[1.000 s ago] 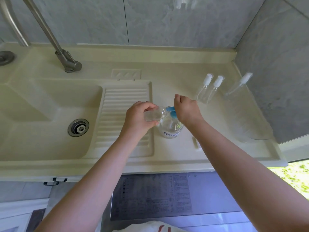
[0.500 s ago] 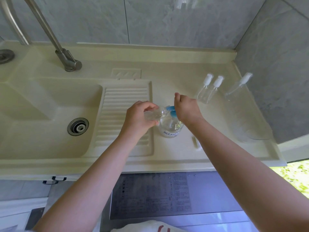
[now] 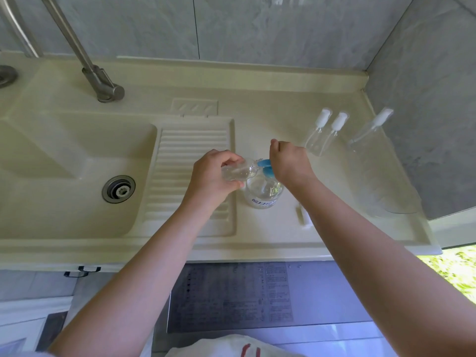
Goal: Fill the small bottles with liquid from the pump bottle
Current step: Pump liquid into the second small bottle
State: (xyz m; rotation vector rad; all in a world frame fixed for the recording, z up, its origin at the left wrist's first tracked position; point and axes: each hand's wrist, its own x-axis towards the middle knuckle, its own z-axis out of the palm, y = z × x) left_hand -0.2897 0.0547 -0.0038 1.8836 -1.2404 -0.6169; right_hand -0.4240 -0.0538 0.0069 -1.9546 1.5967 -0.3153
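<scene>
1. Landmark: pump bottle point(image 3: 264, 193), a clear round bottle standing upright on the cream counter point(image 3: 270, 228) just right of the ribbed washboard point(image 3: 195, 161). Clear liquid inside; level hard to judge from above. Blue-lettered label on its near side.
2. Small cap-like piece point(image 3: 301, 215) lies on the counter just right of and nearer than the pump bottle; too blurred to say what it is.
3. Left hand point(image 3: 213, 176), just left of the pump bottle, fingers curled round a small clear bottle point(image 3: 238, 172). This bottle is tipped on its side, open neck pointing right at the blue pump head point(image 3: 265, 167). Some clear liquid shows inside; amount unclear.
4. Right hand point(image 3: 289, 163) sits over the top of the pump bottle, on the blue pump head, fingers bent down onto it. Nozzle meets the small bottle's mouth, or is just beside it; contact cannot be confirmed.
5. Beyond and right of the pump bottle: two small spray bottles point(image 3: 322, 136) with white caps, side by side, touching or nearly so. Both look empty.
6. Further right, near the grey wall: third spray bottle point(image 3: 371, 132), white cap, standing apart from the pair. Looks empty.
7. Left of the pump bottle, past the washboard: sink basin point(image 3: 64, 155) with metal drain point(image 3: 118, 189). Metal tap point(image 3: 103, 86) mounted behind the basin.
</scene>
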